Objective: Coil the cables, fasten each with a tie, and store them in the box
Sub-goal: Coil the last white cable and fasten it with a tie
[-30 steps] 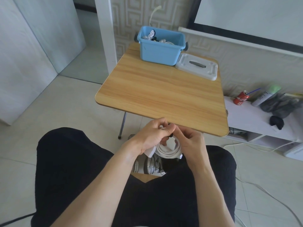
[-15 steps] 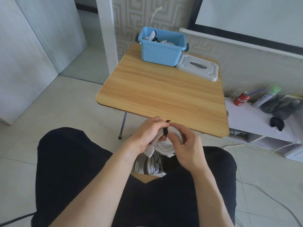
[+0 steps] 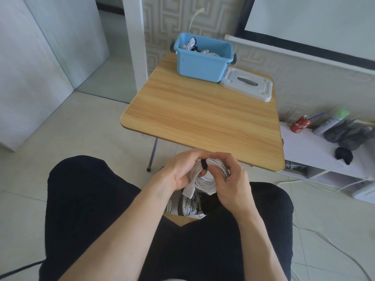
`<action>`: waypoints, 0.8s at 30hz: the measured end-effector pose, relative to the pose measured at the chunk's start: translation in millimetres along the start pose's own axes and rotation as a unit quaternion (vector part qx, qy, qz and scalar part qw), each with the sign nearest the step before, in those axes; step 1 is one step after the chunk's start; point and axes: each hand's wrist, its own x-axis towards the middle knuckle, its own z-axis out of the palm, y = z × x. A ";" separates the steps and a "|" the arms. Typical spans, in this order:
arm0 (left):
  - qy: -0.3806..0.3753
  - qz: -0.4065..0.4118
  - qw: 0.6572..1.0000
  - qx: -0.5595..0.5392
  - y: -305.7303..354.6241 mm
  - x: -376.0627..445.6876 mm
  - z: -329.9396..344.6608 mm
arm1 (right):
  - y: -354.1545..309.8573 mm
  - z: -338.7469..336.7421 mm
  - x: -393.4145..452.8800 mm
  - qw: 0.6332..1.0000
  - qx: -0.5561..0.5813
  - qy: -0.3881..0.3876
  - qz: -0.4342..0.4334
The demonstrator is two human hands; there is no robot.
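Note:
A coiled white cable point(image 3: 205, 180) hangs between my two hands, just in front of the table's near edge and above my lap. A black tie point(image 3: 204, 165) wraps around the top of the coil. My left hand point(image 3: 178, 171) grips the coil's left side, and a white plug end sticks out below it. My right hand point(image 3: 231, 177) curls round the right side, its thumb by the tie. The blue box point(image 3: 200, 63) stands at the table's far edge and holds several white cables.
The box's white lid point(image 3: 246, 84) lies to the right of it on the wooden table point(image 3: 203, 116). A low white shelf point(image 3: 310, 147) at right carries a red can and dark items. Loose white cable runs over the floor at right.
The black tie's loose end, which stuck up half a second ago, now lies wrapped flat on the coil. Both hands stayed in place around it.

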 end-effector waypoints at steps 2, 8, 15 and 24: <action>-0.003 -0.001 1.000 0.010 -2.0 2.3 -0.6 | 0.1 -0.2 0.8 1.000 0.003 0.013 0.006; 0.014 0.092 0.973 0.209 -1.4 -2.0 6.9 | 3.7 -2.2 3.5 0.997 -0.007 0.069 0.024; 0.010 0.207 0.872 0.443 8.5 -8.9 5.1 | 0.3 -2.0 7.1 0.997 -0.031 0.061 0.027; -0.008 0.255 0.884 0.392 -2.0 -3.7 0.6 | 3.5 1.2 7.6 0.997 0.029 0.051 0.049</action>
